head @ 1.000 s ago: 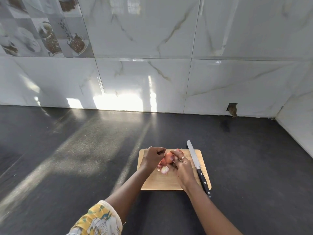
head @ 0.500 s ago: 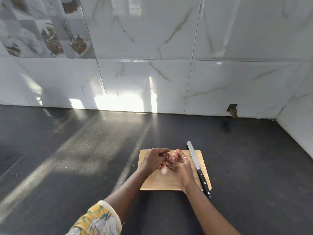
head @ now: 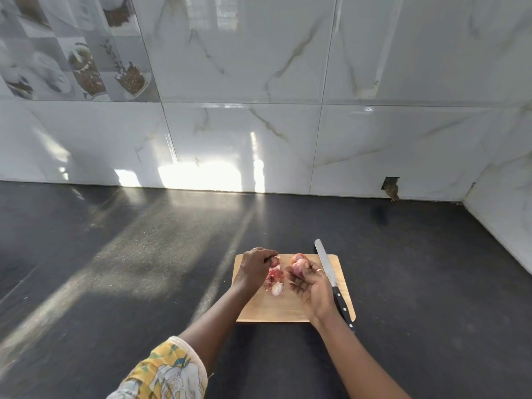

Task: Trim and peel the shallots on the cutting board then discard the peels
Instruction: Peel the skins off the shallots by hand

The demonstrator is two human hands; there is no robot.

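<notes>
A pale wooden cutting board (head: 267,309) lies on the dark counter. My right hand (head: 312,286) holds a pinkish-red shallot (head: 299,264) over the board's far right part. My left hand (head: 254,267) hovers over the board's left part, its fingers curled and pinching a piece of pink peel (head: 275,260). Between my hands, loose pink peels (head: 273,276) and a small pale shallot piece (head: 277,289) lie on the board. A long knife (head: 331,279) with a black handle lies along the board's right edge, untouched.
The black counter (head: 129,269) runs back to a white marble-tiled wall (head: 244,133), with a side wall at the far right (head: 506,214). A small hole (head: 391,187) is in the wall's base at right.
My hands were pressed together around the shallot. They have pulled apart: the right keeps the shallot, the left has drawn away leftward with a piece of peel.
</notes>
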